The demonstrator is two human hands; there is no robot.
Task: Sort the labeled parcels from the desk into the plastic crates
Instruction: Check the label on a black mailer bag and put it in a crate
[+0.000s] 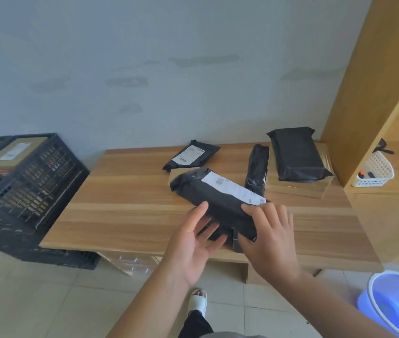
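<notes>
Against the grey wall, your wooden counter [125, 206] carries four black parcels. Your left hand [193, 242] lies flat-fingered under the near end of the long labeled parcel [213, 198] at the front edge; your right hand [270, 236] wraps that end from above. Three others sit toward the back edge: a flat labeled one [191, 156], a narrow one [257, 167], a bulky one [296, 153]. Left of the counter, two black crates [35, 176].

The left half of the desk [110, 203] lies bare toward the black plastic crates [30, 181]; black parcels [298, 154] crowd the right.
</notes>
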